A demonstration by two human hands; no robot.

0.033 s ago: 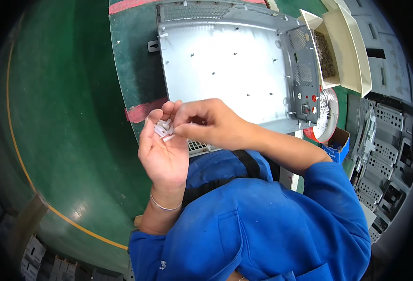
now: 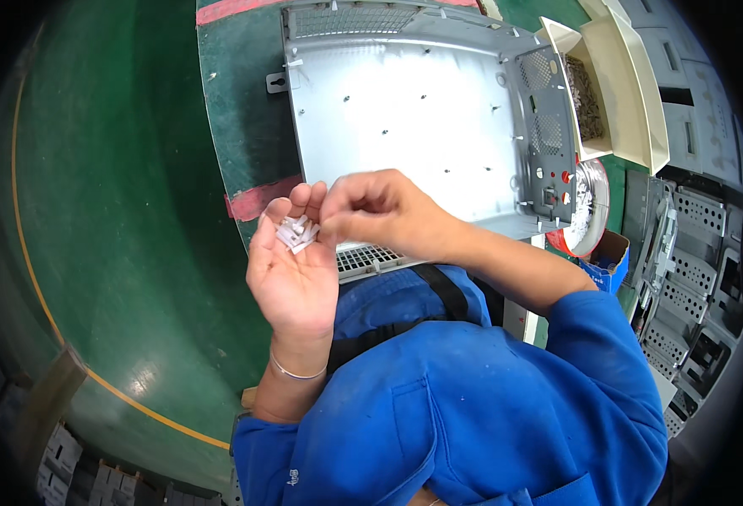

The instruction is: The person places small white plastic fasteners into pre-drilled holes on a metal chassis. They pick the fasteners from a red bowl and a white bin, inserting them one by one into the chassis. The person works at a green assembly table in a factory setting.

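My left hand (image 2: 294, 282) is palm up and cupped, holding a small heap of short white plastic tubes (image 2: 296, 235) near the base of the fingers. Just right of the heap, my right hand (image 2: 401, 215) has its thumb and fingertips brought together. Whatever may be between those fingertips is too small and blurred to make out. Beyond both hands lies a large open sheet-metal chassis (image 2: 405, 93), with several small studs on its floor. White pegs stand out along its walls. The near wall carries a dark grille (image 2: 370, 258), close to my right wrist.
Right of the chassis are cream bins (image 2: 624, 93), one holding small brownish parts. A red-rimmed round tub (image 2: 601, 207) of white pieces and a blue carton (image 2: 614, 268) sit nearer. Perforated metal panels (image 2: 694, 274) stack at far right. Green floor (image 2: 127, 211) extends left.
My right hand has drawn slightly to the right, away from the palm, uncovering more of the white tubes. My left hand stays nearly in place.
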